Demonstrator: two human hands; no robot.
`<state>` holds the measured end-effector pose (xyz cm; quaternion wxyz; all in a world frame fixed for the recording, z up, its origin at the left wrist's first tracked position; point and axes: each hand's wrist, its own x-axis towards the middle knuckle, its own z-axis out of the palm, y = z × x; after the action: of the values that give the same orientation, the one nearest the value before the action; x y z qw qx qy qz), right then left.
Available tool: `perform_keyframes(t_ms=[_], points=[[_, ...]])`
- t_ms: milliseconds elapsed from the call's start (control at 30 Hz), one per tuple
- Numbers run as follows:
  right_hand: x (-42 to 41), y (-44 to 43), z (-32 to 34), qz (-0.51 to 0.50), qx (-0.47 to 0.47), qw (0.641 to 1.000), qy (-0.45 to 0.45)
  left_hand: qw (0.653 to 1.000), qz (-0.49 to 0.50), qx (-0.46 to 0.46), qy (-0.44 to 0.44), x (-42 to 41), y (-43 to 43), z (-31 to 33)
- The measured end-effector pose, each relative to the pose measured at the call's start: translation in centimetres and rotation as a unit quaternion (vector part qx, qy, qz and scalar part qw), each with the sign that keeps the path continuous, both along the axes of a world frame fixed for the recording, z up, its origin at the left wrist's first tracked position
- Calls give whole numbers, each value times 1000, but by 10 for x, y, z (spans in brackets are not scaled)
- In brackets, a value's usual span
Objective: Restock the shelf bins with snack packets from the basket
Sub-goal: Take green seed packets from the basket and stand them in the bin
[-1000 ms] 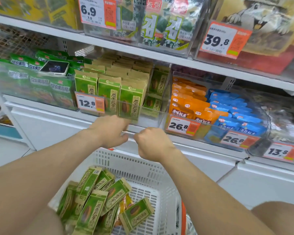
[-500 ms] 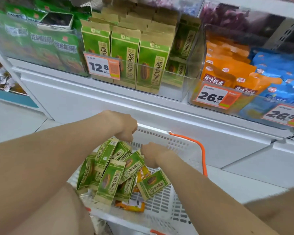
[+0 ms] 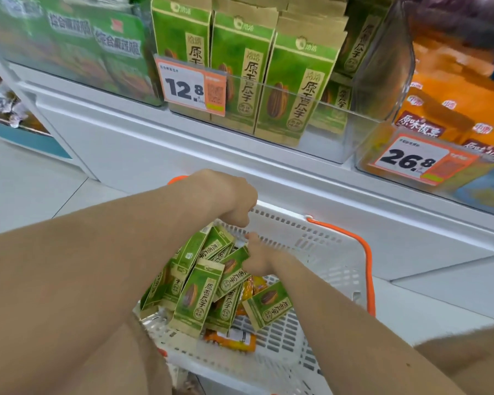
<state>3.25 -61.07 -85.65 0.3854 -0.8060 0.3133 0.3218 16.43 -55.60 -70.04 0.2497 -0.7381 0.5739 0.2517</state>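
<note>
Shop aisle, white shelf unit (image 3: 183, 155) behind; clear shelf bin (image 3: 320, 129) with green packets stood upright, price tag (image 3: 191, 86) clipped on front. White basket (image 3: 320, 249) with orange handle (image 3: 365, 260) set below, pile of green snack packets (image 3: 200, 292) and few orange ones inside.

Step judged: pick-up from basket. Left hand (image 3: 228, 201) curled over pile's far edge; whether anything is held cannot be told. Right hand (image 3: 258, 260) pinched on green packet's edge.

Next move judged: packets to be lifted clear, carried up, slotted upright into bin behind front row.

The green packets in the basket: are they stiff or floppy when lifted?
The green packets look flat with crisp folded tops, so probably fairly stiff and light. They lie loosely piled in the basket, so neighbours may slide.
</note>
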Motion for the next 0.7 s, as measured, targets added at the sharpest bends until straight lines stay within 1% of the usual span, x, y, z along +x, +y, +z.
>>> perform_keyframes(t_ms=[100, 233, 333, 400, 467, 533, 600, 633, 700], points=[[-1, 5, -5, -20, -18, 999, -27, 1000, -6, -4, 7, 1, -2, 2], [8, 6, 6, 16, -74, 996, -36, 1000, 5, 8, -2, 6, -4, 0], [14, 3, 18, 5, -82, 994, -66, 1000, 17, 8, -16, 8, -6, 6], [13, 1, 32, -18, -86, 991, -101, 999, 11, 24, -19, 6, -4, 16], [10, -1, 44, -48, -88, 983, -156, 998, 8, 50, -32, 4, 1, 23], [7, -4, 59, -71, -98, 970, -213, 998, 10, 54, -37, 4, 4, 28], [3, -6, 80, -105, -91, 951, -276, 999, 31, 40, -15, 7, 8, 33], [0, -7, 93, -122, -85, 939, -310, 998, 54, 27, 9, 9, 10, 36], [-5, -8, 117, -150, -84, 912, -371, 987, 126, -10, 97, 11, 15, 43]])
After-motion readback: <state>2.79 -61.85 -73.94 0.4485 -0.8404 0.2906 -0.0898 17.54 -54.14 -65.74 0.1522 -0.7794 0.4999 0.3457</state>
